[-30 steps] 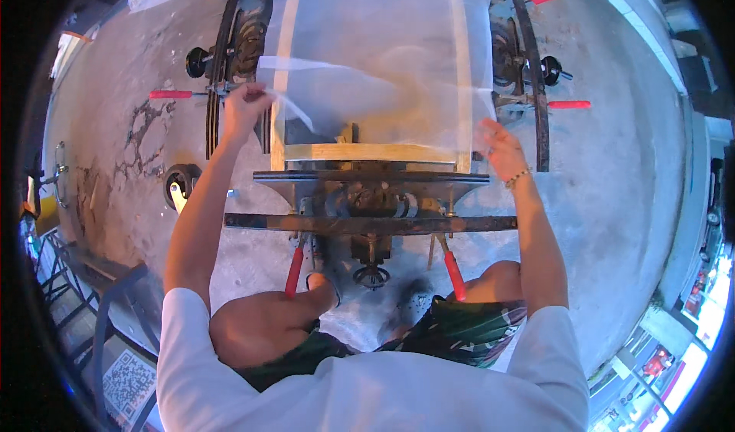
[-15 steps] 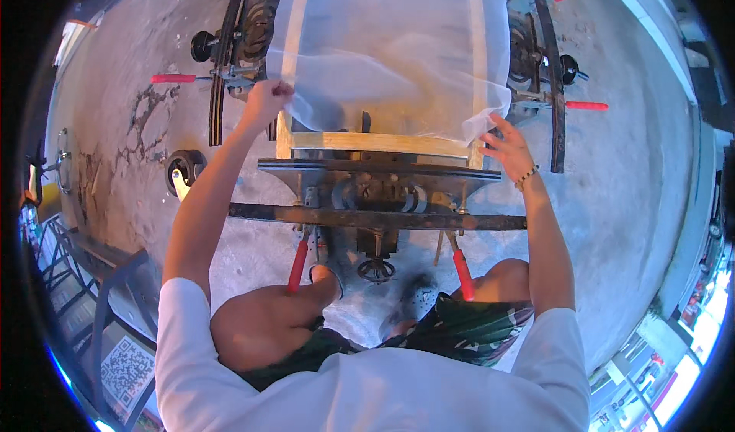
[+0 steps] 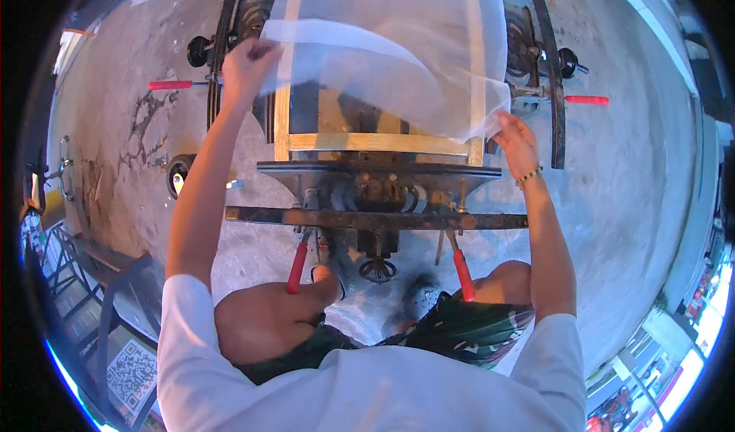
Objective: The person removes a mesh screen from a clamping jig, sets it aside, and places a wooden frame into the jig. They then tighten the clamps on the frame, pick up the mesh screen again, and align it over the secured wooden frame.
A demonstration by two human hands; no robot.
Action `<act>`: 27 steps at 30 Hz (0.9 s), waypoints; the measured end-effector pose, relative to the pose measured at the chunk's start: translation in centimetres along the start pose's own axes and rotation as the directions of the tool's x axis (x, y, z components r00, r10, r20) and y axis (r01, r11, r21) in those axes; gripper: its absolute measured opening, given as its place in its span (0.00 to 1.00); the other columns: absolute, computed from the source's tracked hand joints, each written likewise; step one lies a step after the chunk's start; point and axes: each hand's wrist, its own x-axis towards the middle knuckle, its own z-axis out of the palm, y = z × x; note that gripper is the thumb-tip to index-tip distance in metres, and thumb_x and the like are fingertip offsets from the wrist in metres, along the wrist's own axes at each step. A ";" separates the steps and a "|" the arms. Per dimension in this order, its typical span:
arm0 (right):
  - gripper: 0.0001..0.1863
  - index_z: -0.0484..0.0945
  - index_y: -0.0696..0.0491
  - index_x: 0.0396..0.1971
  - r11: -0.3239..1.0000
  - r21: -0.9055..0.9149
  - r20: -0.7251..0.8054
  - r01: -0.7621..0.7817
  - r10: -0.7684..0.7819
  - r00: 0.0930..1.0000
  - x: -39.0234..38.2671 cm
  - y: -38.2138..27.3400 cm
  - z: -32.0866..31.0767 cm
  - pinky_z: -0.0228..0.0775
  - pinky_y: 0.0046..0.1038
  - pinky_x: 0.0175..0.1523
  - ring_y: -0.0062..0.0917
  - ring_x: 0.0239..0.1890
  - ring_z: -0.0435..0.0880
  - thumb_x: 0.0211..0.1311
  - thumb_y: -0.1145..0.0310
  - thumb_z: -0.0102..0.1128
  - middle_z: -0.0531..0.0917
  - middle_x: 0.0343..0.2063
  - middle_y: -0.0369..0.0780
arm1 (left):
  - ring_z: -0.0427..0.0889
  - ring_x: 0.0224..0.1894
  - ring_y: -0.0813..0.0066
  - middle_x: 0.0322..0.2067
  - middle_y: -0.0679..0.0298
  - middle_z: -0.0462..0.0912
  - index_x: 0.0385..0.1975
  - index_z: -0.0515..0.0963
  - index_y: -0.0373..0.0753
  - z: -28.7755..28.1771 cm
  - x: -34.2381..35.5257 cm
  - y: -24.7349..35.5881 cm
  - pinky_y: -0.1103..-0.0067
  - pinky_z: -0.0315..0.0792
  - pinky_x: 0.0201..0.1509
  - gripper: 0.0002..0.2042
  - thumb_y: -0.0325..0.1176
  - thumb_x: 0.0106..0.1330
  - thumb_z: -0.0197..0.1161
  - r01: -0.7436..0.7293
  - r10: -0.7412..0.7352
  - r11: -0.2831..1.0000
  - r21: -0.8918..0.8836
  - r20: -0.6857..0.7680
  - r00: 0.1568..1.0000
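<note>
A sheer white mesh sheet (image 3: 390, 3) lies over a light wooden frame (image 3: 375, 143), its near end lifted and folded so part of the bottom bar and inside shows. My left hand (image 3: 249, 68) pinches the sheet's lifted edge at the upper left, above the frame's side. At the right, my right hand (image 3: 514, 141) has its fingertips closed on the sheet's near corner, beside the frame's right bar. Below the frame runs a dark metal clamping bar (image 3: 379, 168), with a second dark bar (image 3: 377, 216), two red-handled clamps (image 3: 298, 265) and a small handwheel (image 3: 378, 269).
Dark side rails with red-handled clamps (image 3: 170, 85) flank the frame on both sides. A caster wheel (image 3: 181, 170) stands at left. A metal rack (image 3: 107, 279) is at lower left on the concrete floor (image 3: 620, 187). My knees and feet are under the near bar.
My left hand has risen up and left, lifting the sheet's near edge and uncovering more of the frame. My right hand has closed on the corner, slightly right of before.
</note>
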 end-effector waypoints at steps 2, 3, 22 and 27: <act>0.14 0.76 0.52 0.48 0.983 -0.173 -0.010 -0.066 0.066 0.998 0.0 0.8 -1.8 0.69 0.22 0.45 0.18 0.44 0.77 0.62 0.70 0.60 0.79 0.42 0.34 | 0.80 0.31 0.79 0.28 0.61 0.83 0.39 0.80 0.32 -1.3 -3.6 -1.0 0.80 0.74 0.36 0.13 0.31 0.55 0.69 -0.002 0.017 0.996 -0.088 0.170 0.985; 0.13 0.77 0.52 0.46 0.944 -0.316 -0.002 -0.091 0.095 0.995 -0.1 0.9 -2.6 0.68 0.20 0.42 0.17 0.42 0.77 0.61 0.70 0.61 0.79 0.40 0.33 | 0.80 0.31 0.80 0.29 0.62 0.83 0.38 0.80 0.32 -1.9 -4.8 -2.0 0.80 0.74 0.35 0.12 0.29 0.56 0.68 0.015 -0.002 0.999 -0.044 0.271 0.963; 0.09 0.75 0.50 0.37 0.976 0.005 0.046 -0.219 0.218 0.975 -1.9 1.0 -7.3 0.65 0.19 0.36 0.17 0.35 0.74 0.59 0.74 0.63 0.78 0.36 0.32 | 0.77 0.34 0.82 0.34 0.67 0.81 0.41 0.78 0.33 -6.6 -9.6 -11.7 0.85 0.71 0.40 0.09 0.25 0.62 0.63 0.343 -0.247 0.901 -0.265 0.338 0.908; 0.08 0.75 0.54 0.35 0.946 -0.236 0.209 -0.224 0.274 0.939 -2.5 2.5 -9.1 0.65 0.19 0.34 0.17 0.32 0.77 0.56 0.77 0.64 0.80 0.32 0.36 | 0.78 0.33 0.80 0.33 0.66 0.81 0.42 0.78 0.31 -6.3 -10.4 -10.6 0.82 0.72 0.40 0.11 0.23 0.59 0.63 0.234 -0.195 0.972 -0.038 0.431 0.881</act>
